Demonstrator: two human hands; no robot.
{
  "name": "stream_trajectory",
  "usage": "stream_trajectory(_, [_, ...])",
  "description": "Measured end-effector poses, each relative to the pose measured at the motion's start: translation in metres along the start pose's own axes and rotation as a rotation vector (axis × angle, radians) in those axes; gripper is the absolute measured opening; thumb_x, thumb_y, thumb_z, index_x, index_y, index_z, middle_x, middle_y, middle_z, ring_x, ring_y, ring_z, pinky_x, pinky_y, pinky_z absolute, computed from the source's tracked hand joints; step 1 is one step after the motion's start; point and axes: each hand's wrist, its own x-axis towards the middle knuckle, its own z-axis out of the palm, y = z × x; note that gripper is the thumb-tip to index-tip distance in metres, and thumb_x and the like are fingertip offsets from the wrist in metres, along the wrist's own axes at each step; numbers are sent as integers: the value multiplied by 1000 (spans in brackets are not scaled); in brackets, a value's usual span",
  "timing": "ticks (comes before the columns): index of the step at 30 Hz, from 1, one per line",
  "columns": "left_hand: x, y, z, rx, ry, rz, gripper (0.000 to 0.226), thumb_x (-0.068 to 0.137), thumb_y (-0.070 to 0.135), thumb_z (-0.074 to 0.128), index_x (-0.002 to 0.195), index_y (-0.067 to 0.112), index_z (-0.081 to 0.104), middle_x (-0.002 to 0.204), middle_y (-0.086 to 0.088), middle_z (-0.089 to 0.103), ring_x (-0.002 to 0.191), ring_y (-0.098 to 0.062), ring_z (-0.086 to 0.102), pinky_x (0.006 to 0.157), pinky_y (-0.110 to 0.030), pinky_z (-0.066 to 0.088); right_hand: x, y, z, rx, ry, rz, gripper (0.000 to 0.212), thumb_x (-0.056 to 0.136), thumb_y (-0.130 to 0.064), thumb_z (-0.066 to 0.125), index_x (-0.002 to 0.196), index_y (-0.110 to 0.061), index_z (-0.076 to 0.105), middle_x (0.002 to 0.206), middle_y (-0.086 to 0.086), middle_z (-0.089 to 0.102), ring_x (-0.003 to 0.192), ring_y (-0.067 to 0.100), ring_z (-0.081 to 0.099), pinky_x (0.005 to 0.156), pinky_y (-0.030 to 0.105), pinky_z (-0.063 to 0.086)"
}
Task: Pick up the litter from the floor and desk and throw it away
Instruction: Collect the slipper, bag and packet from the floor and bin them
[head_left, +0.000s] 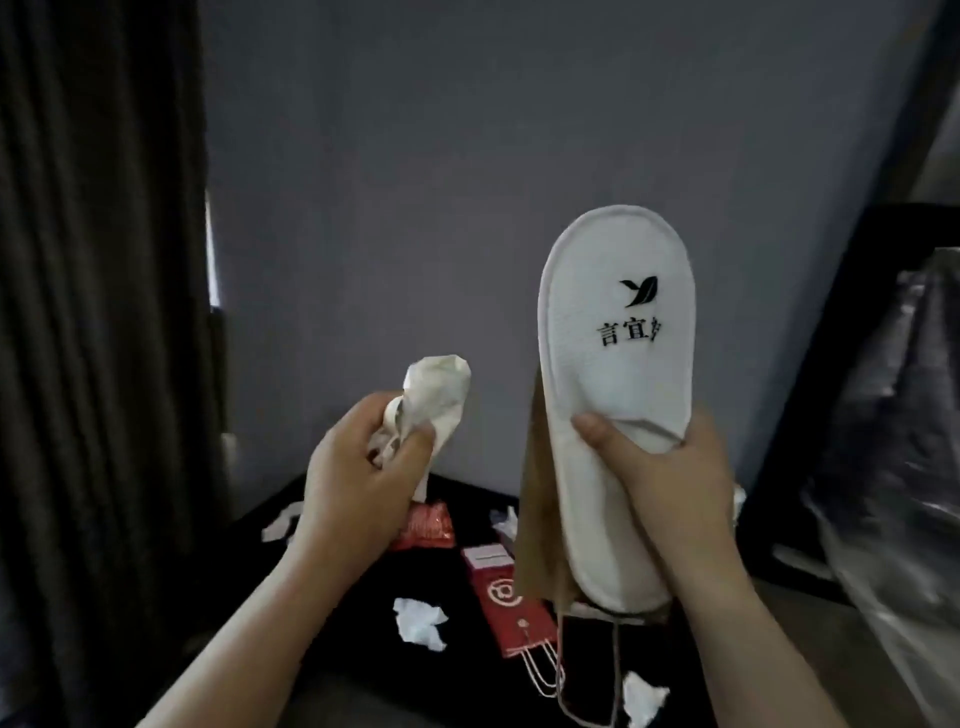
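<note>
Dim room, grey wall (415, 156) ahead and a dark curtain (104, 260) on my left, black surface (363, 597) down below. My left hand (358, 483) has its grip squeezed tight around a crumpled white wad (436, 395), and my right hand (670, 478) is clamped on a white slipper (618, 374) held toe-up with a brown paper bag (535, 519) pressed behind it. Under both, the surface has white tissue scraps (418, 621), a red wrapper (426, 525) and a red paper bag (511, 597) lying on it.

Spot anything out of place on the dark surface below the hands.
Crumpled white tissues lie scattered there beside a flattened red paper bag and a red wrapper: loose litter rather than things set down tidily.
</note>
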Motion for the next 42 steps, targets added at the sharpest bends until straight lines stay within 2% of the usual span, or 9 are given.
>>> stream_trajectory(4, [-25,45,78,-169,-211,52,13,87,20,61,79,30,61,79,16,62,67,1,57,55,-5,40,-10,2,-106,-132,214,40,67,50,-59,84,103,-31,55,97,-20,62,89,1,60,67,24,47])
stream_trajectory(8, [-61,104,152,-325,-426,124,16,88,19,60,75,28,58,65,19,59,57,4,53,52,-5,39,-28,-4,-215,-231,439,26,86,38,-74,79,109,-28,62,99,-16,70,90,4,65,68,27,52])
stream_trajectory(13, [-135,194,247,-561,-688,172,16,87,20,62,76,32,61,70,17,63,60,2,57,53,-9,43,-80,-22,-358,-322,692,40,57,58,-47,86,104,-25,60,89,-19,68,73,-9,62,57,16,44])
stream_trajectory(17, [-212,264,306,-687,-889,232,13,87,20,64,85,32,65,77,14,68,68,-1,62,62,-19,46,-131,-36,-466,-437,868,44,48,62,-49,83,102,-30,65,88,-15,72,77,-1,66,62,24,51])
stream_trajectory(21, [-279,320,354,-799,-990,244,12,87,14,64,90,25,67,82,13,70,71,-1,64,59,-9,45,-177,-39,-553,-484,1009,74,53,63,-49,82,109,-29,64,96,-13,71,84,6,67,61,24,50])
stream_trajectory(27, [-364,378,420,-924,-1183,197,16,74,30,61,88,32,65,83,3,71,72,-10,66,67,-29,51,-217,-33,-644,-524,1138,125,53,65,-43,84,110,-28,58,97,-13,67,85,6,65,61,25,49])
stream_trajectory(32, [-410,401,487,-929,-1263,207,17,72,32,60,89,35,64,81,3,71,67,-7,64,65,-32,50,-226,-7,-704,-566,1200,151,62,61,-52,83,112,-26,61,101,-8,69,88,9,67,62,22,52])
stream_trajectory(36, [-431,413,555,-917,-1306,235,14,71,36,59,82,31,66,78,5,70,65,-3,62,62,-27,48,-213,26,-749,-566,1256,126,59,63,-42,84,113,-25,58,100,-10,67,86,4,65,54,11,48])
stream_trajectory(42, [-434,435,681,-927,-1343,220,13,72,36,58,84,39,64,82,9,70,71,-7,65,62,-25,49,-153,80,-830,-611,1325,164,65,55,-52,86,110,-27,61,99,-9,71,90,9,67,71,31,55])
